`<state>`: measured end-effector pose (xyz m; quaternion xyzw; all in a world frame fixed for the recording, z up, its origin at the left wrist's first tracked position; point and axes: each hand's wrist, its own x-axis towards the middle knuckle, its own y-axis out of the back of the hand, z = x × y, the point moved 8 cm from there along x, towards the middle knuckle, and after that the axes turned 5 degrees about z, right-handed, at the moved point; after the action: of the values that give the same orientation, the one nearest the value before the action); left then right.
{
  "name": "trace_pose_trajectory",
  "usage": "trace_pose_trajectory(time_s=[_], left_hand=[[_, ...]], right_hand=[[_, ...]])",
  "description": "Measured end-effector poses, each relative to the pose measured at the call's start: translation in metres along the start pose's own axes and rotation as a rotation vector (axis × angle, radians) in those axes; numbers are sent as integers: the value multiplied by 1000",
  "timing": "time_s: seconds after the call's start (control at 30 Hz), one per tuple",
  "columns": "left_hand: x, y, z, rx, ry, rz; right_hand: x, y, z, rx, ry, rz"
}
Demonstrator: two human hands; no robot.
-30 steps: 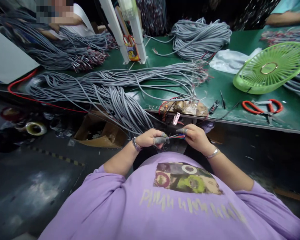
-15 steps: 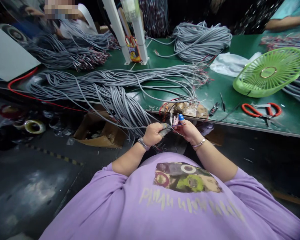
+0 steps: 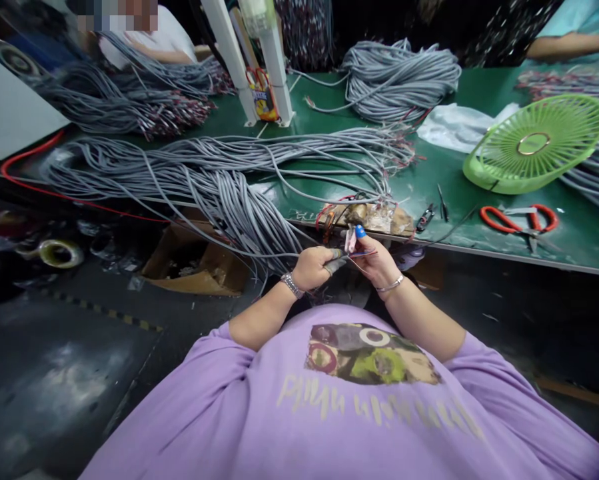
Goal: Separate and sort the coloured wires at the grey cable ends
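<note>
By the left hand [image 3: 315, 268], its fingers pressed together, a grey cable [image 3: 274, 255] is pinched in front of the green table [image 3: 419, 180], its thin coloured wires [image 3: 365, 254] splayed toward the right hand [image 3: 378, 265], whose grip cannot be told.

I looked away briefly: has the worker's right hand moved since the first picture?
Yes: the right hand has moved forward and left, away from the orange-handled pliers, nearer the edge of the green table.
</note>
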<state>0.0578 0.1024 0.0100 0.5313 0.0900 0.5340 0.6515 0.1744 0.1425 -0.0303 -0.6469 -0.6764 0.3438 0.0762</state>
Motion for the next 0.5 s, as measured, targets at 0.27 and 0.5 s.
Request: trace_pose_trajectory(time_s=[0.27,0.5], left_hand=[[-2,-1,4,-20,-20,-47],[-5,11,13,-222,-67,-101]], right_hand=[[2,2,11,0,-38,-28],[-3,13,19,-22,-145,-17]])
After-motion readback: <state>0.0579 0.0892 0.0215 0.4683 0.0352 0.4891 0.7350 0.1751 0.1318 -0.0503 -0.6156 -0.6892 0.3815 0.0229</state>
